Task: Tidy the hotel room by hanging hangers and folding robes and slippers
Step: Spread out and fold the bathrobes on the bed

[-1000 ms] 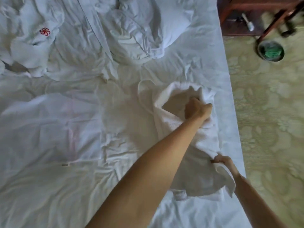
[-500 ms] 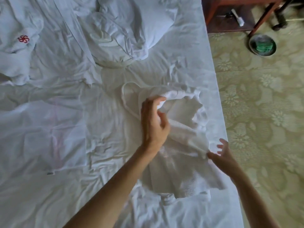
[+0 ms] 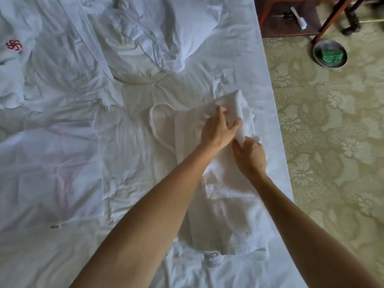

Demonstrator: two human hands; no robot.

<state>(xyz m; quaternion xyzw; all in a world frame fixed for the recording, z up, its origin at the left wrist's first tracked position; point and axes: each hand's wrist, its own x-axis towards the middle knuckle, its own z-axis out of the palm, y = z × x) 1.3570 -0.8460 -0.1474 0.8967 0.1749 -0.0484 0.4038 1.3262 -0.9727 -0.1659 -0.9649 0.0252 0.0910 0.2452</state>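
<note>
The robe (image 3: 226, 204) lies on the bed (image 3: 124, 256), near its right edge.

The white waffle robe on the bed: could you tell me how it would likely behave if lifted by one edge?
The robe would probably droop, since its folds lie soft. Its loose belt loop may dangle.
</note>
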